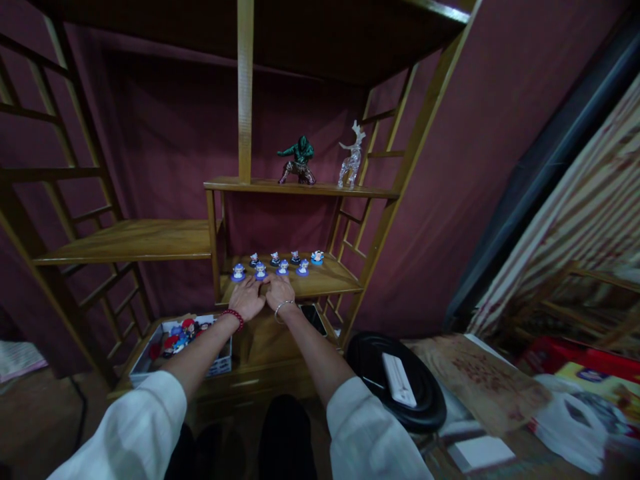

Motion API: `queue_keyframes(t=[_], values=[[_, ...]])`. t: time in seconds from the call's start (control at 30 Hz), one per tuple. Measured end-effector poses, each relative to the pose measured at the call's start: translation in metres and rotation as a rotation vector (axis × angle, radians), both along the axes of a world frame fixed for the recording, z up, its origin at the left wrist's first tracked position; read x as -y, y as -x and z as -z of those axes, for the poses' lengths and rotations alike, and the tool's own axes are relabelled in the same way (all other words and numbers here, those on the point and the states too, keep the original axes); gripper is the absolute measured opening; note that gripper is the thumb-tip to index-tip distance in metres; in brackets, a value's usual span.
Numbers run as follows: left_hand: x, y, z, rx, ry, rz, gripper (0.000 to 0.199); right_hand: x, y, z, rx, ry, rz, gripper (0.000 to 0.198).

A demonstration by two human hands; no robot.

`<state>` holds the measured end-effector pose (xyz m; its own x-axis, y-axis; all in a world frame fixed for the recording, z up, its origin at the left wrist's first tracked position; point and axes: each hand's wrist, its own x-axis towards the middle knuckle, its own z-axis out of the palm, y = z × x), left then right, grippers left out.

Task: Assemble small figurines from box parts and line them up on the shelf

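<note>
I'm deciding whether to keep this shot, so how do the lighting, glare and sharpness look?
Head view: dim overall, the top board's underside in deep shadow; head view: white glare on that board's right front edge; head view: the small figurines stand out bright, their finer details too small to tell; head view: the right-hand post slants, perhaps partly wide-angle distortion.

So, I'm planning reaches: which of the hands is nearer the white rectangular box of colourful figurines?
Left: the left hand is above and right of the box; the right hand is farther right.
</note>
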<state>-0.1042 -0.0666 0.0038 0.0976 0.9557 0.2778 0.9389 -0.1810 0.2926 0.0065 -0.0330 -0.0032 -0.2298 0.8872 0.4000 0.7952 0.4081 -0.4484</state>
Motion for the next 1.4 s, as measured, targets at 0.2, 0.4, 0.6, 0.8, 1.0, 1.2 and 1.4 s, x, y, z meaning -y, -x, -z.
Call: queue_keyframes(t=[0.2, 0.4, 0.6, 0.8, 1.0, 1.2, 1.4], values=[[-0.004, 0.0, 0.001, 0.024, 0.027, -0.008, 0.047, -0.002, -0.001, -0.001, 0.012, 0.026, -0.01, 0.033], [-0.009, 0.002, 0.002, 0.017, 0.005, 0.012, 0.047, -0.001, -0.002, -0.002, 0.024, 0.043, -0.005, 0.034], [-0.009, 0.002, 0.002, 0.004, 0.019, 0.012, 0.048, -0.002, -0.001, -0.005, 0.041, 0.068, -0.009, 0.035], [-0.002, 0.003, 0.007, -0.043, -0.063, 0.024, 0.05, -0.003, -0.003, 0.003, 0.061, 0.008, -0.052, 0.033], [0.017, 0.004, 0.019, -0.022, -0.225, 0.043, 0.043, 0.007, -0.006, 0.017, 0.034, -0.146, -0.041, 0.031], [0.042, 0.005, 0.038, -0.005, -0.331, 0.079, 0.051, 0.027, -0.009, 0.022, -0.054, -0.214, -0.033, 0.031], [0.054, 0.006, 0.05, 0.024, -0.368, 0.128, 0.059, 0.048, -0.005, 0.029, -0.128, -0.278, -0.04, 0.031]])
